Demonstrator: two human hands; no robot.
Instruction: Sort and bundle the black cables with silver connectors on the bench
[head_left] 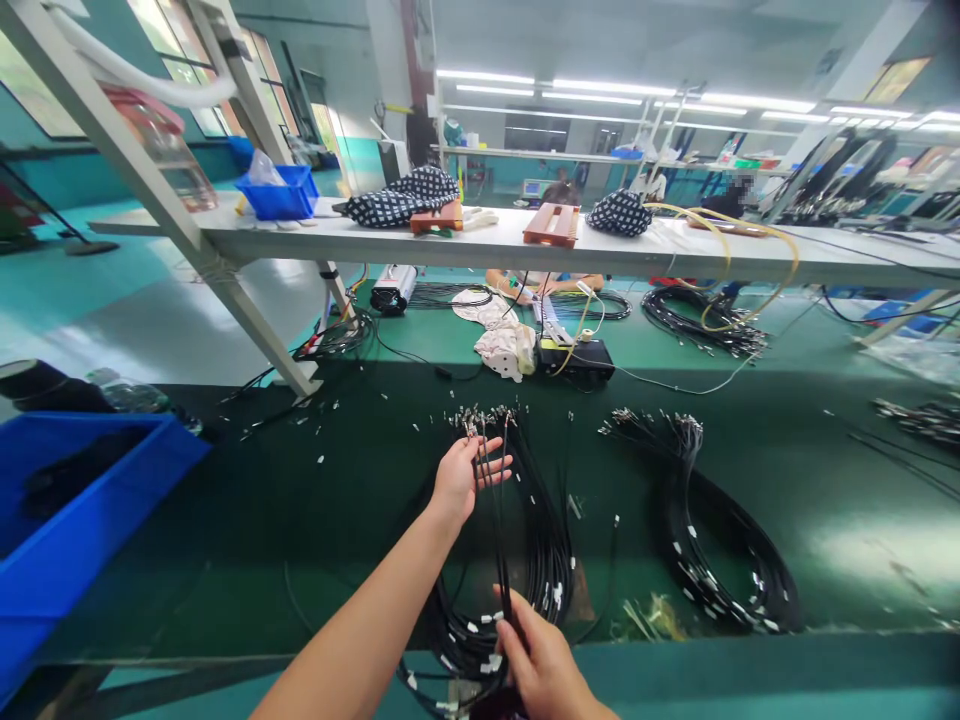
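My left hand (459,478) is stretched out palm up, its fingers spread. A few thin black cables (497,530) lie across those fingers, their metal-tipped ends just beyond the hand. Lower down, my right hand (536,655) is closed around the same cables, thumb on top. Under and around both hands lies a large coiled bundle of black cables (551,565) with small white tags. Its connector ends (487,415) are gathered at the far side of the coil. Part of the bundle is hidden behind my left forearm and right hand.
A second tagged cable bundle (686,530) lies to the right. At the left is a blue bin (97,520). A black box (577,360) stands ahead, below a white shelf (480,240). Across the bench, a person's hands (551,285) are at work.
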